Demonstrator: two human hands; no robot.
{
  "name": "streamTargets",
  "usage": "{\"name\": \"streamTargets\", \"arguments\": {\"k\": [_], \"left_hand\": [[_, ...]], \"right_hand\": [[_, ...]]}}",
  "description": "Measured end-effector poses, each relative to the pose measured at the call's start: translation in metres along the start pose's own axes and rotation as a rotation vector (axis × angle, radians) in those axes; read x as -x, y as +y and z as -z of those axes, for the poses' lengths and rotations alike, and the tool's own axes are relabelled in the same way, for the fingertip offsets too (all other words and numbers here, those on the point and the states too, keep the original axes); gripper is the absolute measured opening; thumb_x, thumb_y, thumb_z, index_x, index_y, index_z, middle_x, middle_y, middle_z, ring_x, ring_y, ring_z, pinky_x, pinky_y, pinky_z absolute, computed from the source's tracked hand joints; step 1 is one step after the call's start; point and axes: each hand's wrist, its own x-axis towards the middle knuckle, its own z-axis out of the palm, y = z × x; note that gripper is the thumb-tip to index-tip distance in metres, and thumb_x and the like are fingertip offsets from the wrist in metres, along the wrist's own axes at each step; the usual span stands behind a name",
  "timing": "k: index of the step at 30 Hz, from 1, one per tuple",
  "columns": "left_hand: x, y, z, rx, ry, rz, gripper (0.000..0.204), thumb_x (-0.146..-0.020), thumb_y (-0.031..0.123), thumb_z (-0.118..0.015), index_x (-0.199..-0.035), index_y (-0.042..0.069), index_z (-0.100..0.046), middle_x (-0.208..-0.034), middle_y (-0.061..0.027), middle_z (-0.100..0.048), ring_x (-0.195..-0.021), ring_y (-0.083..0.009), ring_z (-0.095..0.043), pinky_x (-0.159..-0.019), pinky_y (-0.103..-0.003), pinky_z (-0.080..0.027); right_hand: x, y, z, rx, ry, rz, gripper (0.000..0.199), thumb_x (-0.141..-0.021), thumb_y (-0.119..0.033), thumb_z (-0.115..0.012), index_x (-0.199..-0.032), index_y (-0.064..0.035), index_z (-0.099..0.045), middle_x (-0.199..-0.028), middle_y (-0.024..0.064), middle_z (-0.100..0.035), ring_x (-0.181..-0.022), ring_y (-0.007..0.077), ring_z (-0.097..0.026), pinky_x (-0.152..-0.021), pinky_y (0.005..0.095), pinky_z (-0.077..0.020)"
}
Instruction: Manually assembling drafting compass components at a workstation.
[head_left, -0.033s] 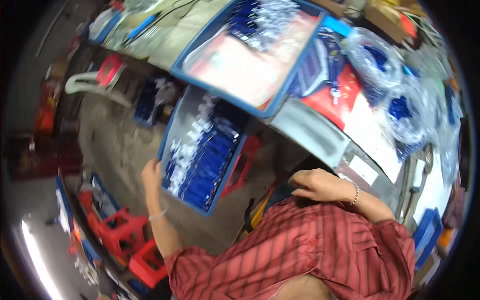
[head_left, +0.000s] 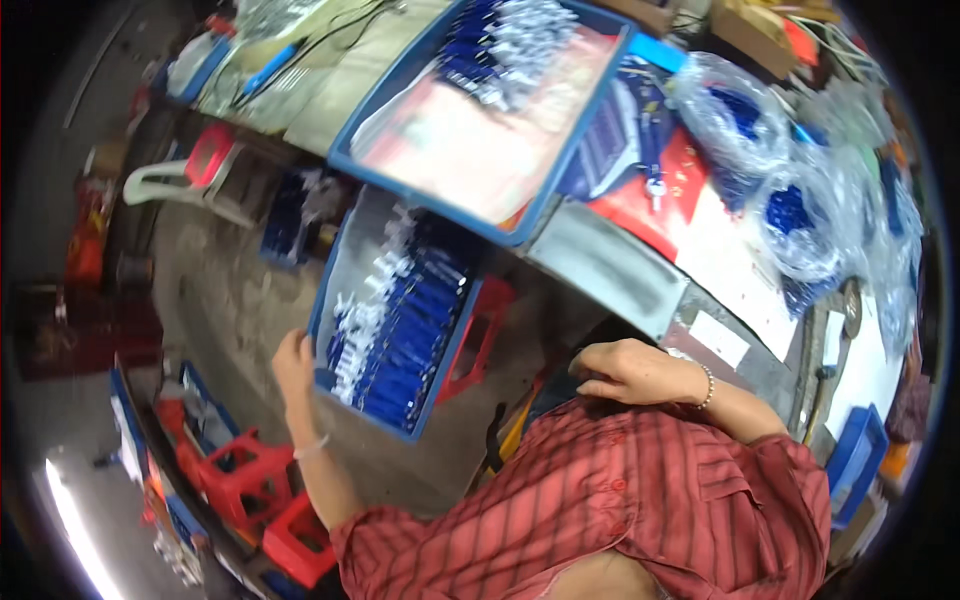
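Observation:
A blue bin (head_left: 463, 345) holds rows of blue strips with white tags (head_left: 410, 320). It stands low, below the table's front edge, over a red stool (head_left: 485, 330). Beside its left wall is my left hand (head_left: 293, 368), fingers curled in; whether it touches the rim or holds anything is hidden. My right hand (head_left: 632, 370) rests before my waist, near the table edge, fingers loosely bent and apart, nothing visible in them. On the table sits a larger blue tray (head_left: 345, 140) with a pinkish-white sheet (head_left: 470, 150) and another tagged bundle (head_left: 535, 45).
Clear plastic bags (head_left: 725, 100) with blue pieces lie at the table's right, near a red sheet (head_left: 665, 205) and white papers (head_left: 720, 340). A metal plate (head_left: 610, 260) lies at the front edge. Red stools (head_left: 245, 475) and a white chair (head_left: 160, 185) stand on the left.
My left hand has shifted slightly back toward me along the bin's left side. The right hand keeps its place. The whole scene has moved a little left in view.

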Motion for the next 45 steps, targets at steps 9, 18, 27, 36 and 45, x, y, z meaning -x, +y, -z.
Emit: {"name": "streamTargets", "arguments": {"k": [9,18,27,36,45], "left_hand": [[0.012,0.291,0.042,0.497,-0.148,-0.435,0.014,-0.084,0.001,-0.057,-0.096,-0.004,-0.063,-0.085,-0.0107,-0.065,-0.078,-0.0146,-0.063,-0.071,-0.025,-0.048],[-0.046,0.513,-0.163,0.171,-0.283,-0.534,0.045,-0.077,0.042,-0.066,-0.084,-0.003,-0.064,-0.087,-0.0252,-0.064,-0.085,-0.0405,-0.062,-0.074,-0.045,-0.049],[-0.055,0.501,-0.185,0.245,-0.174,-0.613,0.037,-0.077,0.031,-0.066,-0.083,-0.003,-0.056,-0.071,-0.0174,-0.062,-0.062,-0.0315,-0.064,-0.058,-0.04,-0.05],[0.079,0.458,-0.11,1.376,-0.874,0.082,0.016,-0.09,0.01,-0.054,-0.105,0.007,-0.05,-0.078,-0.0067,-0.059,-0.043,-0.0082,-0.046,-0.037,-0.021,-0.035],[0.11,0.458,-0.105,1.741,-1.144,0.171,0.019,-0.092,0.005,-0.051,-0.109,0.009,-0.046,-0.093,-0.0099,-0.059,-0.055,-0.0116,-0.053,-0.05,-0.022,-0.043]], "right_hand": [[0.036,-0.006,0.051,-0.479,0.461,-0.294,0.032,-0.092,-0.028,-0.056,-0.077,-0.0001,-0.057,-0.062,0.0048,-0.058,-0.054,0.0099,-0.053,-0.051,0.0266,-0.0429],[0.114,-0.003,0.069,-0.086,0.742,-0.213,0.016,-0.085,-0.014,-0.062,-0.092,0.0007,-0.06,-0.077,0.0124,-0.059,-0.064,0.0214,-0.059,-0.06,0.0306,-0.0466],[0.209,0.066,0.167,0.401,1.199,-0.483,0.012,-0.083,-0.01,-0.06,-0.086,0.0011,-0.057,-0.077,0.0133,-0.059,-0.067,0.0267,-0.056,-0.062,0.035,-0.0449],[0.182,0.157,0.213,0.697,0.818,-0.953,0.017,-0.071,-0.013,-0.06,-0.081,0.0008,-0.064,-0.086,0.0229,-0.064,-0.085,0.0381,-0.062,-0.074,0.0458,-0.0495],[0.205,0.141,0.207,0.37,1.212,-0.555,0.014,-0.082,-0.013,-0.058,-0.085,0.0002,-0.059,-0.078,0.0127,-0.062,-0.068,0.0246,-0.059,-0.063,0.035,-0.0467]]}}
